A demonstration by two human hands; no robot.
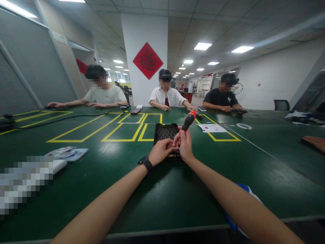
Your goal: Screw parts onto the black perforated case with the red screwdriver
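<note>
My right hand [186,145] is closed around a screwdriver [189,121] with a red and black handle, its butt end pointing up and away from me. The shaft and tip are hidden by my fingers. Close against it, my left hand [162,149] has its thumb and fingertips pinched together; whether they grip the screwdriver's tip or some small part cannot be made out. Both hands are over the near side of an open black case [166,130] with a moulded interior, lying on the green table. A dark band [146,165] circles my left wrist.
Yellow tape rectangles [119,139] mark the green table. A printed sheet [212,128] and a white ring [243,126] lie to the right. Plastic packets [67,154] are at the left. A black cable [63,117] crosses the far left. Three people sit across the table.
</note>
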